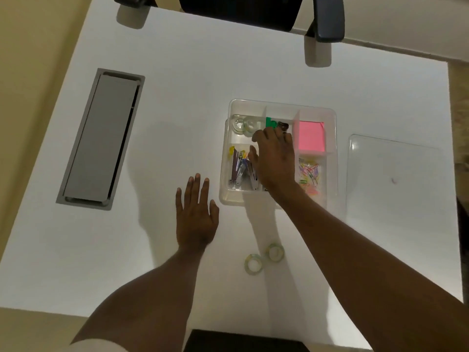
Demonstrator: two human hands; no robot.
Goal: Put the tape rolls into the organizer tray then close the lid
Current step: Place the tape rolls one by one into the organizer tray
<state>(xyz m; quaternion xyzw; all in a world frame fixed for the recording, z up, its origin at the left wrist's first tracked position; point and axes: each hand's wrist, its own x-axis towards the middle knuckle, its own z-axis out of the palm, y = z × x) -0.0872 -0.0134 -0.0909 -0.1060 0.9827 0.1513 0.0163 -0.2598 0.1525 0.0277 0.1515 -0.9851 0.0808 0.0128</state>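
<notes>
The right hand (272,153) is reaching palm-down over the tray (332,158), fingers loosely spread beside two tape rolls (245,126) in its far-left compartment; whether it is gripping one is unclear. The left hand (196,212) is lying flat and empty on the table (177,97). Two more rolls (264,257) are lying on the table near the person, the lid (390,179) right of the tray.

The organizer tray (278,153) sits on the table (177,97) right of centre, with its lid (393,179) lying flat just beside it on the right and a cable hatch (101,138) set into the tabletop well apart on the left. Two tape rolls (245,125) lie in the tray's far-left compartment, and two more tape rolls (264,257) lie on the table in front of the tray. The right hand (272,158) is over the tray's middle, and the left hand (196,214) lies flat on the table near the tray's near-left corner.
</notes>
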